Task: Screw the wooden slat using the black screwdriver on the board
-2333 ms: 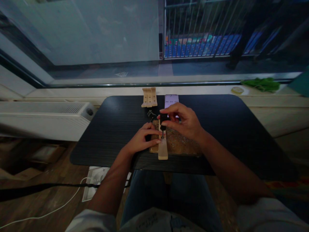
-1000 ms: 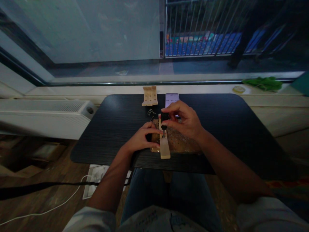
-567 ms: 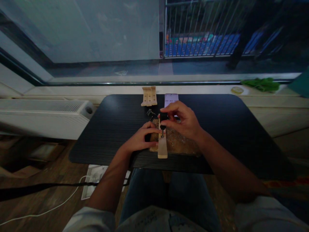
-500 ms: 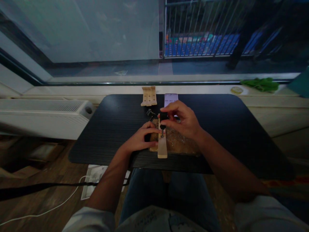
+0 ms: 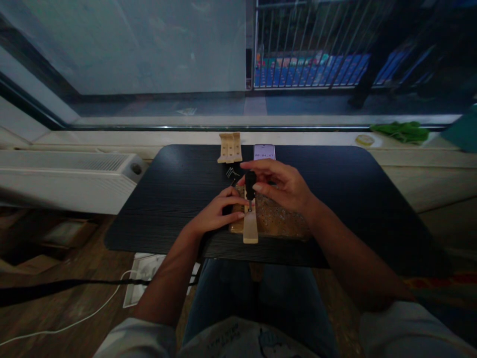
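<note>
My right hand [image 5: 283, 185] pinches the black handle of a small screwdriver [image 5: 250, 185], held upright with its tip on a pale wooden strip [image 5: 251, 229]. The strip lies across a brown cork-like board [image 5: 278, 221] at the near edge of the black table [image 5: 179, 189]. My left hand [image 5: 216, 213] rests on the board with its fingers pressed against the strip's left side, just below the screwdriver's tip.
Behind my hands lie a few small metal screws [image 5: 232, 173], a stack of pale wooden pieces [image 5: 230, 147] and a lit phone [image 5: 264, 151]. A white radiator [image 5: 67, 179] stands at the left. A green cloth [image 5: 400, 131] and a round lid [image 5: 364, 140] sit on the windowsill.
My right fingers have shifted on the screwdriver's handle, now stretching more sideways over it. The left hand and the strip have stayed where they were.
</note>
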### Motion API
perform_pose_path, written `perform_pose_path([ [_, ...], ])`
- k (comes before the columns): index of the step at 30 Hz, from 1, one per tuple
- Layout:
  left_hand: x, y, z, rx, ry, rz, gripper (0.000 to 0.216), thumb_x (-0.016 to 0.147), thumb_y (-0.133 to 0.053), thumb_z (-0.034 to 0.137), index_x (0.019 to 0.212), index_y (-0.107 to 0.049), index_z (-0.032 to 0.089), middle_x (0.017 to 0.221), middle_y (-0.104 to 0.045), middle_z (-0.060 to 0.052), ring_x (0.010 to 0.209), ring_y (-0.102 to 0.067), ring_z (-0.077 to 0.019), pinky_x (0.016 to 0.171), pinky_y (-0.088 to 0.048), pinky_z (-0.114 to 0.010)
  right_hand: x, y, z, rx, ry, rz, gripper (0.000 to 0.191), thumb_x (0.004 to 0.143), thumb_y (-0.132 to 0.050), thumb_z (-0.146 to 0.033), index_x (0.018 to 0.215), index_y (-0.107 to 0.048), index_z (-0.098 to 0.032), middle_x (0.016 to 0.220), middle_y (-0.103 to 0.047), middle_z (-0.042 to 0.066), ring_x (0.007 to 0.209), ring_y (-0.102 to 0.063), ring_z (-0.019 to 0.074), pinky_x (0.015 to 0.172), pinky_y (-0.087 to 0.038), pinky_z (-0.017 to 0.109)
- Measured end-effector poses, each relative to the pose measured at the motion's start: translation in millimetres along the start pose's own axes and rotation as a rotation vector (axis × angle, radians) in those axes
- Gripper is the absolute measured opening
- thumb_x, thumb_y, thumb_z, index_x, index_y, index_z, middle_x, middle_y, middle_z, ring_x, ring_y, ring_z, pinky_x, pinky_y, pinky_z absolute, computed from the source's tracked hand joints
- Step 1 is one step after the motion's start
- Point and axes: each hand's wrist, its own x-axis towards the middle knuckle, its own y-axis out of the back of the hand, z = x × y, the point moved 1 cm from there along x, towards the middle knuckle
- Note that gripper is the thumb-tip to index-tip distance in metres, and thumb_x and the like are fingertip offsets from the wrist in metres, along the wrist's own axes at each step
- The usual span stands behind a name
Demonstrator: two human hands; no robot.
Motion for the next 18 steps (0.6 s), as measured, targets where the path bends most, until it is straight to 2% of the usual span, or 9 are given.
perform_pose_path([
  [3, -0.1, 0.0, 0.1, 0.004, 0.003, 0.005, 0.031, 0.087, -0.061, 0.043, 0.111, -0.068, 0.025, 0.115, -0.052, -0.007, 0.113, -0.049, -0.0244, 0.104, -0.038, -0.047, 1.1, 3.4, 0.5, -0.110, 0.009, 0.043, 0.027, 0.086, -0.064, -0.030, 0.111, -0.066, -0.019, 0.076, -0.060, -0.003, 0.057, -0.049, 0.0048, 0.052, -0.040, 0.018],
  [5, -0.2, -0.3, -1.3, -0.004, -0.001, 0.008, 0.032, 0.086, -0.061, 0.044, 0.110, -0.068, 0.025, 0.114, -0.053, -0.007, 0.114, -0.049, -0.0246, 0.104, -0.038, -0.047, 1.6, 4.2, 1.5, -0.118, 0.017, 0.070, 0.028, 0.084, -0.067, -0.033, 0.107, -0.069, -0.019, 0.071, -0.057, -0.004, 0.054, -0.044, 0.0042, 0.049, -0.038, 0.017],
  [11, -0.1, -1.2, -5.2, -0.019, -0.009, 0.019, 0.032, 0.086, -0.062, 0.045, 0.110, -0.068, 0.024, 0.110, -0.054, -0.006, 0.111, -0.051, -0.0237, 0.103, -0.040, -0.046, 1.6, 1.6, 4.7, -0.082, 0.036, 0.114, 0.028, 0.080, -0.071, -0.035, 0.103, -0.069, -0.018, 0.077, -0.058, -0.003, 0.054, -0.042, 0.0034, 0.051, -0.038, 0.017],
  [18, 0.6, -0.3, -4.3, -0.011, -0.026, 0.018, 0.030, 0.086, -0.062, 0.042, 0.109, -0.068, 0.024, 0.111, -0.054, -0.007, 0.109, -0.052, -0.0236, 0.101, -0.041, -0.045, 1.4, -1.8, 9.1, -0.087, 0.073, 0.168, 0.029, 0.076, -0.075, -0.034, 0.099, -0.066, -0.020, 0.076, -0.052, -0.005, 0.055, -0.040, 0.0040, 0.049, -0.036, 0.017],
])
